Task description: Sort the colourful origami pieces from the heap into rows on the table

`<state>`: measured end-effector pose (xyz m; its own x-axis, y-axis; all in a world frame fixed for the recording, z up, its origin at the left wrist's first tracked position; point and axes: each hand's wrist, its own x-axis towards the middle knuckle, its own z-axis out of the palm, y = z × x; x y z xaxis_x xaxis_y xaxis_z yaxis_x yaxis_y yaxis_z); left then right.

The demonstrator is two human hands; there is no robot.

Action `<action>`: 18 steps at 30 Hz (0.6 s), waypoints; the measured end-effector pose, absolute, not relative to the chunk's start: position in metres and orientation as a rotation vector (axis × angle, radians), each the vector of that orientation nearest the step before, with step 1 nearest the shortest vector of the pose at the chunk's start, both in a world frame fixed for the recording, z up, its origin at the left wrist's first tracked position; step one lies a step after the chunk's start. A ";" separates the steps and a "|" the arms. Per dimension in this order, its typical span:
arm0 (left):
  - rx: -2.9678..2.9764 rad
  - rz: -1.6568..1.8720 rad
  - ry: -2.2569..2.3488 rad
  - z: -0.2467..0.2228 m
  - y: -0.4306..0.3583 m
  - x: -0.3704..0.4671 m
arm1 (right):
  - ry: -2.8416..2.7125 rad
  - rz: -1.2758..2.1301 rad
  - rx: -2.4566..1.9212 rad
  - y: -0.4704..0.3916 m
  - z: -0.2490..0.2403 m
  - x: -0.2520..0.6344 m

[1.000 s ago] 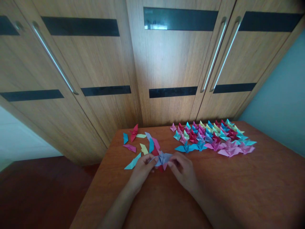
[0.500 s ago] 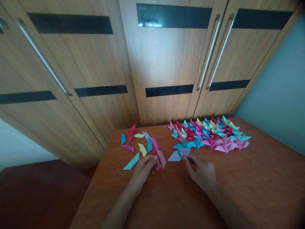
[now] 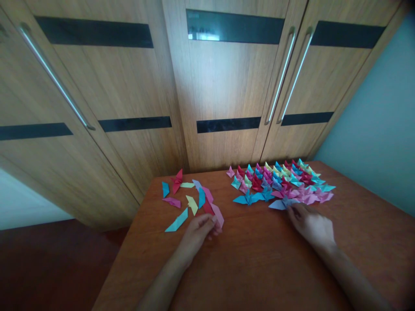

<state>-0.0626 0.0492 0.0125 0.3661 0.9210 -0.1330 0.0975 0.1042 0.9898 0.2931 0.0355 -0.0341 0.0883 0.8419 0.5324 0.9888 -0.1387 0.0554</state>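
Note:
My right hand (image 3: pixel 313 224) pinches a lavender paper crane (image 3: pixel 278 204) with flat spread wings, at the front of a group of folded cranes (image 3: pixel 282 177) on the right. My left hand (image 3: pixel 201 229) is closed at the near end of a pink folded paper strip (image 3: pixel 218 214), thumb and fingertips against it; its lower edge is partly hidden. Just behind lie a red folded piece (image 3: pixel 208 208) and a blue one (image 3: pixel 201 197). To the left of these are a yellow piece (image 3: pixel 192 204) and a long turquoise piece (image 3: pixel 177 221).
A red crane (image 3: pixel 177 181) stands at the back left of the brown table (image 3: pixel 240 259), by a small blue piece (image 3: pixel 165 188) and a magenta piece (image 3: pixel 172 201). Wooden cabinet doors (image 3: pixel 227 82) rise behind, and a pale blue wall (image 3: pixel 376 125) is on the right.
My right hand has carried the lavender crane rightward, from the middle of the table to the front of the crane group. My left hand has stayed by the pink strip.

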 end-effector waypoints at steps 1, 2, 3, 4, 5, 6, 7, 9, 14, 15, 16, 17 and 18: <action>1.331 0.801 1.036 0.012 0.050 -0.063 | -1.819 -0.633 -2.073 0.037 -0.035 0.294; 1.331 0.797 1.039 0.012 0.050 -0.063 | -1.819 -0.619 -2.088 0.039 -0.035 0.294; 1.331 0.792 1.041 0.012 0.050 -0.063 | -1.818 -0.604 -2.098 0.040 -0.035 0.294; 1.330 0.788 1.041 0.012 0.050 -0.063 | -1.818 -0.586 -2.105 0.041 -0.035 0.293; 1.328 0.785 1.040 0.011 0.051 -0.063 | -1.818 -0.566 -2.111 0.042 -0.036 0.293; 1.326 0.785 1.038 0.011 0.050 -0.063 | -1.816 -0.545 -2.119 0.042 -0.036 0.292; 1.324 0.785 1.037 0.011 0.050 -0.063 | -1.811 -0.526 -2.129 0.043 -0.036 0.292; 1.325 0.783 1.038 0.012 0.050 -0.063 | -1.801 -0.490 -2.150 0.044 -0.035 0.291; 1.331 0.776 1.041 0.014 0.049 -0.063 | -1.764 -0.450 -2.179 0.044 -0.036 0.290; 1.331 0.775 1.041 0.014 0.048 -0.063 | -1.756 -0.454 -2.183 0.044 -0.036 0.290; 1.331 0.773 1.043 0.014 0.048 -0.063 | -1.752 -0.460 -2.187 0.044 -0.036 0.290; 1.332 0.771 1.046 0.014 0.049 -0.063 | -1.750 -0.465 -2.192 0.044 -0.036 0.289; 1.330 0.769 1.050 0.014 0.049 -0.063 | -1.749 -0.470 -2.199 0.044 -0.036 0.289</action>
<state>-0.0631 0.0486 0.0140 0.3709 0.9147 -0.1605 0.1224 0.1232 0.9848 0.2887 0.0438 -0.0355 0.2086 0.8800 0.4267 0.9753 -0.2194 -0.0243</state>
